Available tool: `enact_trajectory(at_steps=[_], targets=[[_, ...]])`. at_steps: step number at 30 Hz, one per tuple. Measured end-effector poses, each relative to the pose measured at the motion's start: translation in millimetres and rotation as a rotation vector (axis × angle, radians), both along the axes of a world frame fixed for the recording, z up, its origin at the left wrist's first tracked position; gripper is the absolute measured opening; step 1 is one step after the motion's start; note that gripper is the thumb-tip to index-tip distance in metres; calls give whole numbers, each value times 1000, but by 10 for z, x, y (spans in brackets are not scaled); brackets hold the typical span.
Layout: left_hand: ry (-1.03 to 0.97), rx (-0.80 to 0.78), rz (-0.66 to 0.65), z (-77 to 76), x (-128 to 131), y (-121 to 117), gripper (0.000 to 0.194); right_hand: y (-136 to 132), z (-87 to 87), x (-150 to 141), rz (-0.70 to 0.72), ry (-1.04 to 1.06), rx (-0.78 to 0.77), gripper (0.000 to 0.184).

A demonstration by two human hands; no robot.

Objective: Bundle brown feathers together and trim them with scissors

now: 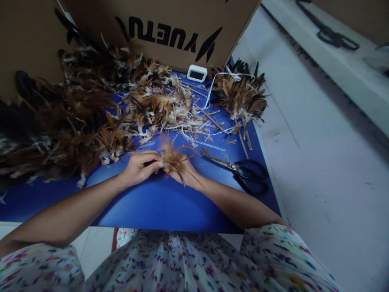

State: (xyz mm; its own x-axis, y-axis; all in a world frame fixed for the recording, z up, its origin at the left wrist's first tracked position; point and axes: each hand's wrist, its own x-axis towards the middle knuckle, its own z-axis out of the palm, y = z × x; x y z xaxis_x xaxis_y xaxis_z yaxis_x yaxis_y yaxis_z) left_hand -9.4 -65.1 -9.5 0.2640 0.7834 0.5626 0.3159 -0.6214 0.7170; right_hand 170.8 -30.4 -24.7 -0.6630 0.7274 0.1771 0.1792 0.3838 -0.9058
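Over the front of the blue table [170, 207], my two hands meet at a small bunch of brown feathers [172, 157]. My left hand [142, 165] pinches the bunch at its left side, thumb and forefinger closed together. Partly covered by the feathers, my right hand [184, 172] closes round the bunch from the right. The feather tips fan out over the right hand and wrist. To the right lie scissors with black handles [243, 168], blades pointing toward my hands.
Loose feathers [161, 101] cover the table's middle, with heaped feather bundles [67, 113] on the left and a tied bundle [241, 91] at the back right. Cardboard boxes [170, 24] stand behind. A white digital timer [197, 73], thin sticks [241, 140] and white ribbon [209, 95] lie nearby.
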Motion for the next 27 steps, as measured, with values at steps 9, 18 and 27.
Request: enact_trajectory(at_steps=[9, 18, 27], targets=[[-8, 1, -3, 16, 6, 0, 16, 9, -6, -12, -4, 26, 57, 25], [-21, -5, -9, 28, 13, -3, 14, 11, -67, -5, -6, -13, 21, 17], [-40, -18, -7, 45, 23, -6, 17, 0, -61, 6, -7, 3, 20, 12]])
